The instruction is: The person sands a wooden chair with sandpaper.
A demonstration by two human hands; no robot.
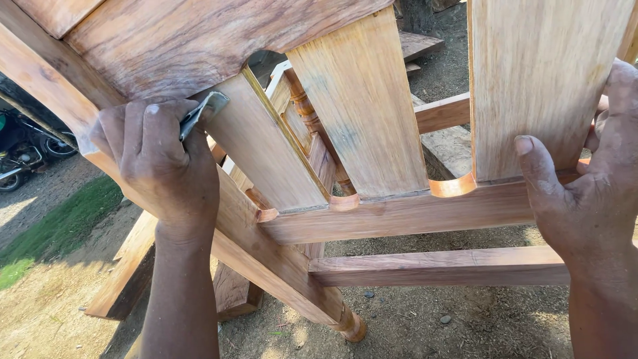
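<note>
A bare wooden chair (372, 213) fills the view, seen close from its back, with flat upright slats (362, 106) set into a lower rail. My left hand (156, 159) is closed on a folded grey piece of sandpaper (203, 110) and presses it against the edge of the leftmost slat (266, 146). My right hand (585, 179) grips the right slat (531, 80) near its foot, thumb in front, fingers hidden behind the wood.
Sandy ground (425, 319) with small stones lies below the chair. Loose planks (126, 272) rest at lower left. A grass strip (60, 226) and a parked motorcycle (23, 149) are at the left edge. More timber (419, 43) lies behind.
</note>
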